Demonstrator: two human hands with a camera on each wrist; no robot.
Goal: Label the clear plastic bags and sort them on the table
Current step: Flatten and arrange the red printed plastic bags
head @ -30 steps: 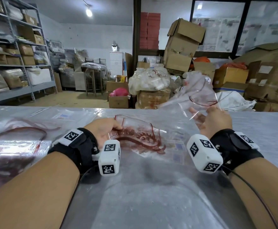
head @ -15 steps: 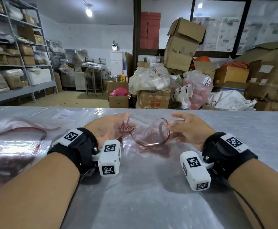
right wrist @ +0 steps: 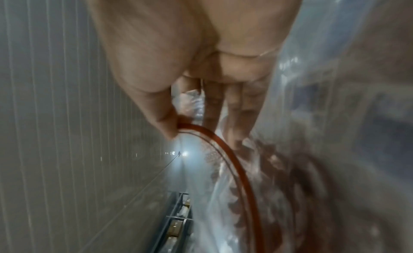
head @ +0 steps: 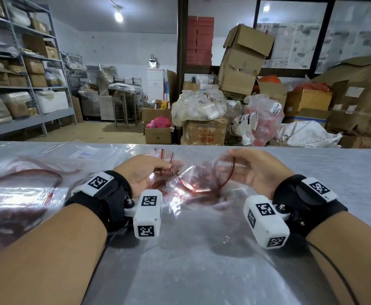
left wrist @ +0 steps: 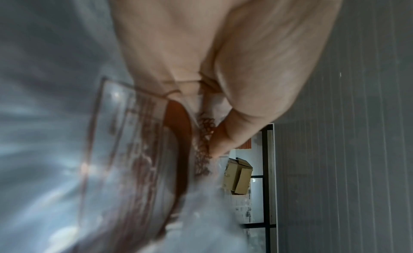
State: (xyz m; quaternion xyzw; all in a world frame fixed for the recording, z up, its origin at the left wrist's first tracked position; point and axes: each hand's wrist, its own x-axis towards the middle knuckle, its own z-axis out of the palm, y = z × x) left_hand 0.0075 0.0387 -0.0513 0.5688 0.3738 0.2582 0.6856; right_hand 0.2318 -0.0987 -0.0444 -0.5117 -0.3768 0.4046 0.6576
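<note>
A clear plastic bag [head: 202,179] with dark red print hangs crumpled between my two hands, just above the shiny table [head: 202,271]. My left hand [head: 149,170] pinches its left part, thumb over fingers, as the left wrist view shows on the bag [left wrist: 138,150]. My right hand [head: 248,168] pinches the right part with thumb and fingers; in the right wrist view the red printed arc of the bag [right wrist: 230,161] runs from under the thumb. More clear bags with red print [head: 21,190] lie flat at the table's left.
A flat bag with a pale label [head: 83,154] lies at the far left of the table. Beyond the far edge are stacked cardboard boxes [head: 244,60], full plastic sacks [head: 200,106] and metal shelving [head: 23,84]. A cable [head: 334,267] trails from my right wrist.
A second ago my right hand held the bag up in the air; it has come down and inward. Both hands now pinch the gathered bag low over the table.
</note>
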